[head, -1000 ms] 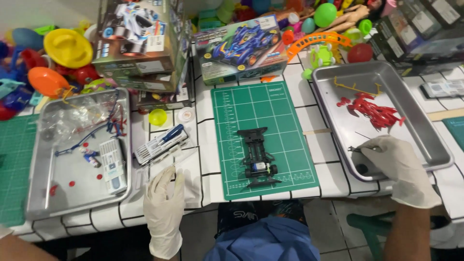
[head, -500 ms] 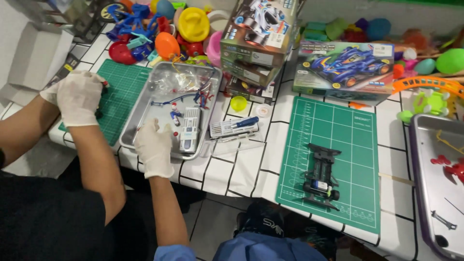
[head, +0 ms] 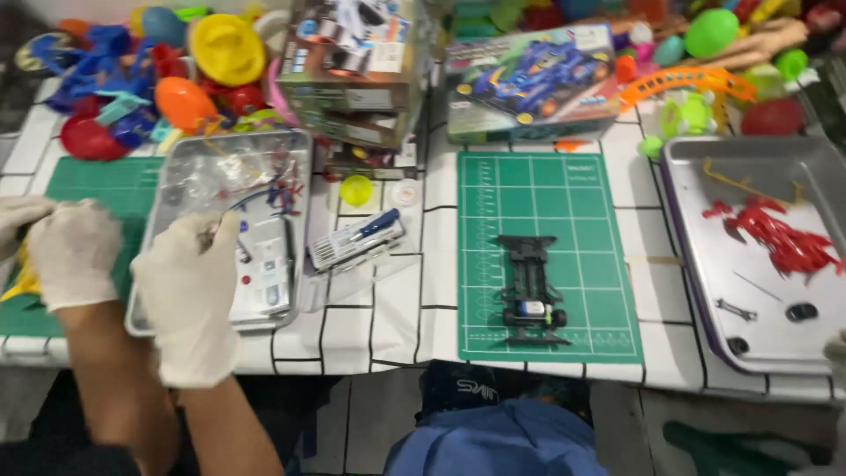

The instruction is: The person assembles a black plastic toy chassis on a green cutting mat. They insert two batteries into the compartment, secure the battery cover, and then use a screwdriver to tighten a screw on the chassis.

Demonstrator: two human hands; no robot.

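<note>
"While your left hand [head: 185,295] hangs over the near-left corner of the left metal tray [head: 269,323], where are its fingers?"

"Bent and drawn together, knuckles towards you. Something small and dark shows at your fingertips [head: 211,231], but the blur is heavy, so I cannot tell whether you are pinching it or only touching it."

"And what lies in that tray?"

"Clear plastic bags at the far end, thin red and blue parts in the middle, and a pale sheet [head: 264,273] just beside your hand."

"Whose hands are those on the far left?"

"Another person's, not yours. One gloved hand [head: 75,251] is loosely closed over the left green mat [head: 97,176], just beside the tray, and a second gloved hand [head: 18,216] touches it at the picture's edge."

"My right hand?"

"Only a sliver of white glove [head: 837,348] at the right edge, near the right metal tray [head: 696,229] – spread or closed, I cannot tell. That tray holds a red parts frame [head: 775,234] and a few small dark bits."

"What sits between the two trays?"

"A clear packet with a blue-handled tool [head: 357,240] just right of the left tray; then the middle green mat [head: 546,194] with a black car chassis [head: 529,286] lying on it, well apart from both your hands – and a car kit box [head: 529,79] behind the mat"
</note>
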